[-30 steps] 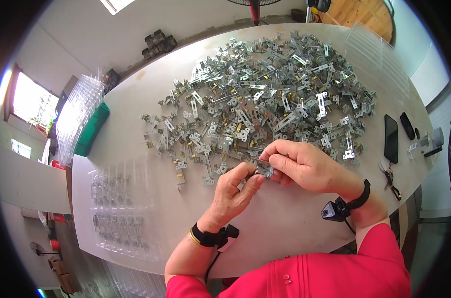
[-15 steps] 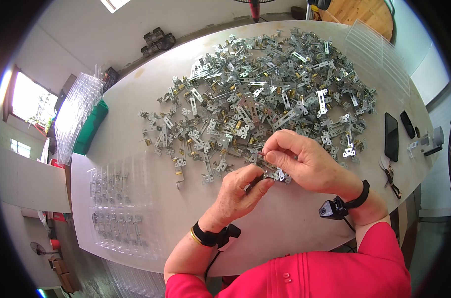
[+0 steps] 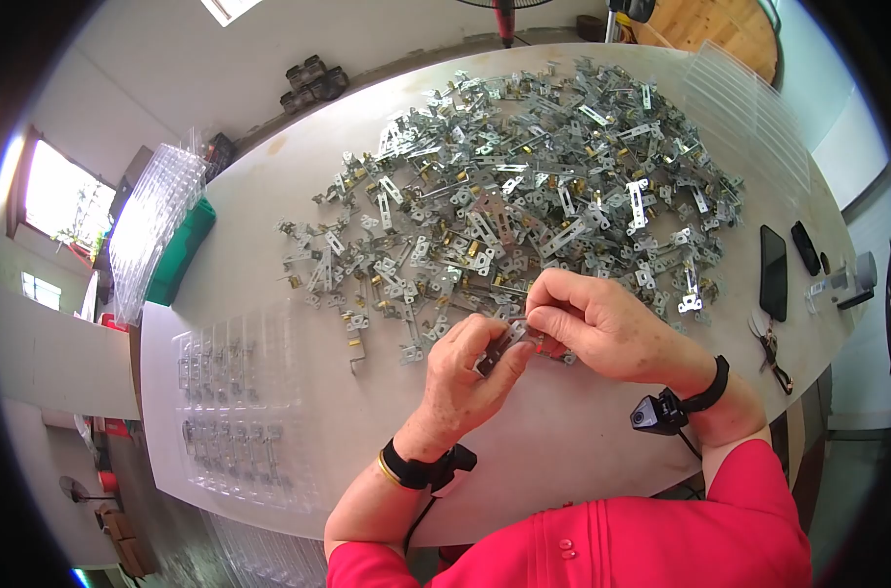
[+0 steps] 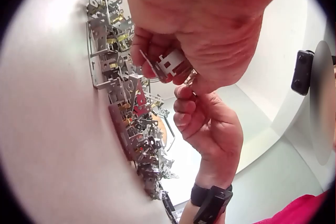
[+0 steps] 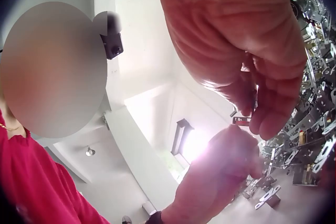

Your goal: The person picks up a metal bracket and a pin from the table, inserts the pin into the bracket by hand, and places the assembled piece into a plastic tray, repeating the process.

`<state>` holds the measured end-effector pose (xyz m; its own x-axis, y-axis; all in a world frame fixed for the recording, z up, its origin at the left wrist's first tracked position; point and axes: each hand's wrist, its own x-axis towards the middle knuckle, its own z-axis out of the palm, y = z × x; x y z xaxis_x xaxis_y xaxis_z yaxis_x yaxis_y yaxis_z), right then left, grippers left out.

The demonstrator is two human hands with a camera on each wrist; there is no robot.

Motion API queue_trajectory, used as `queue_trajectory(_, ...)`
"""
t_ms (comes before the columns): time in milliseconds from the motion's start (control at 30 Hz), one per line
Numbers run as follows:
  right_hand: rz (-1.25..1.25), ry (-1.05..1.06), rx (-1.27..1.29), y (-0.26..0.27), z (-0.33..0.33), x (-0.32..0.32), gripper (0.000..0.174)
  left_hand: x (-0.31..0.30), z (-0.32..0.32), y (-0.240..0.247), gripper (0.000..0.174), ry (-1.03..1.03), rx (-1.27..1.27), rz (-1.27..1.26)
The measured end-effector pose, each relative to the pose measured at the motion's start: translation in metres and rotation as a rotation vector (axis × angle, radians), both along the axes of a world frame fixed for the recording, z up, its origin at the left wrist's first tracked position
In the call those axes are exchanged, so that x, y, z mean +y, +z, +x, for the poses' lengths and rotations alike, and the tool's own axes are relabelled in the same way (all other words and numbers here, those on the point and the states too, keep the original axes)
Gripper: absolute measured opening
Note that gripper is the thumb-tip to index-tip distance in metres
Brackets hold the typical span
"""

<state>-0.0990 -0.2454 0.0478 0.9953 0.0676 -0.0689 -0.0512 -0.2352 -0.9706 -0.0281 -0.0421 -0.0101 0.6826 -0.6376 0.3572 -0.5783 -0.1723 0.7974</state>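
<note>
My left hand [image 3: 465, 377] grips a silver metal bracket [image 4: 170, 64] with cut-outs, between thumb and curled fingers, raised over the near edge of the pile. Close against it, my right hand [image 3: 602, 328] pinches a small thin metal piece [image 5: 241, 120] between thumb and forefinger, at the end of the bracket. The fingers hide most of this piece, so I cannot tell its kind. In the left wrist view, the fingertips of both hands meet at the bracket's lower end. Beyond them spreads a large heap of metal brackets [image 3: 524, 186], some with brass-coloured parts.
Clear plastic trays [image 3: 240, 367] holding rows of metal parts lie at the left. A green bin [image 3: 183, 255] with stacked clear trays stands farther left. At the right lie a phone [image 3: 773, 272], pliers [image 3: 771, 358] and a black case [image 3: 804, 247]. More clear trays [image 3: 744, 108] lie at the back right.
My right hand first drew slightly away from the left with its small piece, then came back to the bracket. The left hand has turned the bracket and keeps hold of it.
</note>
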Motion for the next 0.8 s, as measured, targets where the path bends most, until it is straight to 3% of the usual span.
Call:
queue_trajectory(100, 0.014, -0.055, 0.023, 0.010, 0.001, -0.001, 0.011, -0.001, 0.004, 0.004, 0.021, -0.022, -0.087, -0.096)
queue_trajectory(167, 0.053, -0.089, -0.026, 0.012, 0.002, -0.004, 0.010, 0.002, 0.007, 0.001, 0.032, -0.046, 0.079, -0.187)
queue_trajectory(200, 0.066, -0.099, -0.035, 0.012, 0.002, -0.006, 0.009, 0.007, 0.003, 0.005, 0.038, -0.039, 0.291, -0.137)
queue_trajectory(233, 0.064, -0.098, -0.039, 0.012, 0.003, -0.008, 0.009, 0.007, 0.002, 0.007, 0.038, -0.039, 0.288, -0.139)
queue_trajectory(300, 0.110, -0.122, -0.056, 0.012, 0.003, -0.010, 0.009, 0.007, 0.003, 0.010, 0.036, -0.109, 0.586, -0.215)
queue_trajectory(400, 0.109, -0.112, -0.050, 0.011, 0.004, -0.012, 0.009, 0.009, 0.005, 0.009, 0.036, -0.220, 0.683, -0.171)
queue_trajectory(533, 0.110, -0.142, -0.072, 0.005, 0.006, -0.012, 0.008, 0.008, 0.003, 0.008, 0.035, -0.209, 0.660, -0.181)
queue_trajectory(600, -0.183, -0.203, -0.468, -0.004, 0.010, -0.015, 0.006, 0.006, 0.000, 0.007, 0.030, -0.130, 0.606, -0.190)
queue_trajectory(633, -0.184, -0.203, -0.470, -0.002, 0.011, -0.015, 0.006, 0.006, 0.000, 0.004, 0.030, -0.131, 0.603, -0.192)
queue_trajectory(700, -0.523, -0.307, -0.785, 0.006, 0.013, -0.014, 0.005, 0.004, 0.000, 0.000, 0.024, -0.016, 0.501, -0.182)
queue_trajectory(733, -0.524, -0.308, -0.788, 0.013, 0.009, -0.010, 0.005, 0.003, 0.000, 0.000, 0.024, -0.016, 0.498, -0.183)
queue_trajectory(800, -0.338, -0.262, -0.309, 0.025, -0.006, 0.001, 0.005, 0.000, -0.001, 0.002, 0.020, 0.101, 0.145, -0.152)
